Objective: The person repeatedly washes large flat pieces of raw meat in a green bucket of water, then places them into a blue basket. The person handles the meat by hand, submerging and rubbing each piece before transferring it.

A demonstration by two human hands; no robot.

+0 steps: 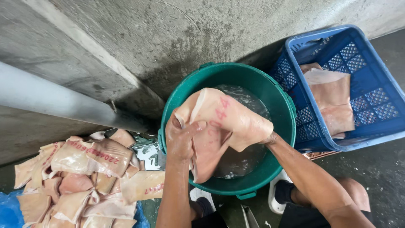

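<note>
A heap of pale, smooth pork skin pieces (84, 177) with red stamps is lying at left. The left hand (180, 137), fingers pinching, and the mostly hidden right hand (268, 137) are holding a stamped skin slab (221, 122) over a round green water bucket (278, 105). A blue lattice crate (371, 84) is sitting at right.

So there's one green bucket (278, 101), one blue crate (371, 80) with two skin pieces (333, 101), one pipe (50, 99), two hands.
</note>
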